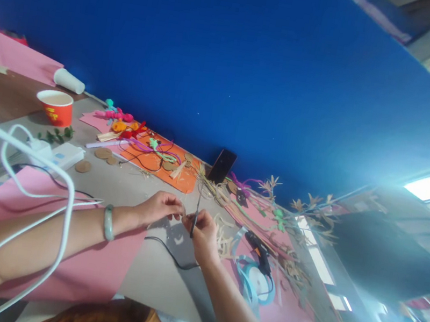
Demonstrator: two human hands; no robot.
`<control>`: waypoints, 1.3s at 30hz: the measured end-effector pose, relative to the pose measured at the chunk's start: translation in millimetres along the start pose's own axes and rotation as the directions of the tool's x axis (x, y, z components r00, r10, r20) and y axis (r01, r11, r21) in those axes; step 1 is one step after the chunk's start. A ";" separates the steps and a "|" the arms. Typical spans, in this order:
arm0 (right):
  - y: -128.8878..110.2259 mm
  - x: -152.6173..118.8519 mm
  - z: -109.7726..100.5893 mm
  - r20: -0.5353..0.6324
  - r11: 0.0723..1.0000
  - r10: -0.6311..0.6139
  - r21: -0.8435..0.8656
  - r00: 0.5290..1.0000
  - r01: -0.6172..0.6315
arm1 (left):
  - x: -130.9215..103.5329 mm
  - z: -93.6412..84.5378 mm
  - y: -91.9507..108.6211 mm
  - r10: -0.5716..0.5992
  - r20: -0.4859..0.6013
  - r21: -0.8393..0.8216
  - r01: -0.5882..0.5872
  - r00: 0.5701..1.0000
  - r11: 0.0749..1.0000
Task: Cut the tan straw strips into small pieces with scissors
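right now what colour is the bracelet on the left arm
The bracelet is pale green, showing best in the head view.

Right hand (204,231) has a slim dark tool (193,226), left hand (162,208) just beside it, can't make out what's in those fingertips. Red paper cup (59,113) standing on the grey worktop (157,280), black rectangular phone (222,166) near the big blue panel (174,56).

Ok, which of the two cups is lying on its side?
The plain white cup, the one farther back; the red cup with the pale rim stands upright, its open mouth facing up.
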State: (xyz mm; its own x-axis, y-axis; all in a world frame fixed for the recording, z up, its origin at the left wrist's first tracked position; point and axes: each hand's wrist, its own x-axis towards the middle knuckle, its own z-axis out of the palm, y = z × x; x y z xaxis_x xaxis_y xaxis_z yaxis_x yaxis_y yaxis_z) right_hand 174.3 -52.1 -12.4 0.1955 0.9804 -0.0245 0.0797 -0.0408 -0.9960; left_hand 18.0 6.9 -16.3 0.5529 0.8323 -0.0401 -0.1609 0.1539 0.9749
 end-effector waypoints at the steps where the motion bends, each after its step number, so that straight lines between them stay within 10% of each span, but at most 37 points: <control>1: 0.2 -0.1 0.2 -0.006 1.000 0.004 -0.011 1.000 -0.004 | 0.1 0.0 -0.8 -0.003 0.003 -0.013 0.003 1.000 1.000; 18: -23.4 -17.9 -43.4 0.197 0.732 0.070 -0.676 0.978 0.084 | 0.1 -2.4 -3.1 0.020 0.046 -0.003 -0.020 0.999 1.000; 39: -20.1 -19.3 -40.2 0.214 0.704 0.086 -0.704 0.973 0.092 | 1.0 -2.1 -6.2 0.007 0.058 -0.008 -0.007 0.998 1.000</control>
State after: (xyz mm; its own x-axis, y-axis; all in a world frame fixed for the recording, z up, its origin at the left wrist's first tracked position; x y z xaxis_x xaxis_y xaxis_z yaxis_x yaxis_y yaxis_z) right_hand 208.2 -78.0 11.6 -0.0116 0.9918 -0.1275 0.7623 -0.0738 -0.6430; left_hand 17.8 8.0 -22.8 0.5984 0.8009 -0.0202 -0.1711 0.1524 0.9734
